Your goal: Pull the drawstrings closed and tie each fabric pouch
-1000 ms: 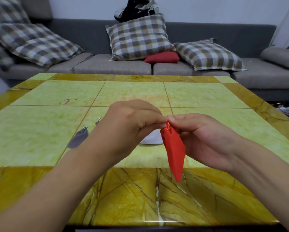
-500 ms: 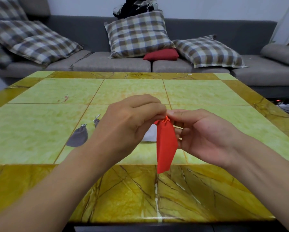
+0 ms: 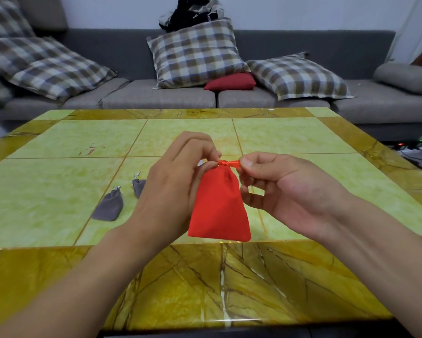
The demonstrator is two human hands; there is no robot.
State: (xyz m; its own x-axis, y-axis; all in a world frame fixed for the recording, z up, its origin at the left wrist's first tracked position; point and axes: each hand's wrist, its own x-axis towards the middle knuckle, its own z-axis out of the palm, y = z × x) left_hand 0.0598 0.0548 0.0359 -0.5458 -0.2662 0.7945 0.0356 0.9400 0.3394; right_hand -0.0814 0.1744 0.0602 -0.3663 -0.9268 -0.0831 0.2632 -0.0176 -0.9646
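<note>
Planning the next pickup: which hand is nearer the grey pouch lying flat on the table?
Left. The left hand is just right of the grey pouch; the right hand is farther right, beyond the red pouch.

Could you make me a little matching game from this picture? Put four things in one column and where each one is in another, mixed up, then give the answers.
Things
1. red pouch
2. grey pouch
3. red cushion
4. dark bag

Places
A. on the sofa, between checked pillows
B. lying on the table, left of the hands
C. on top of the sofa back
D. held up by its drawstring between both hands

Pairs: 1-D, 2-B, 3-A, 4-C
</note>
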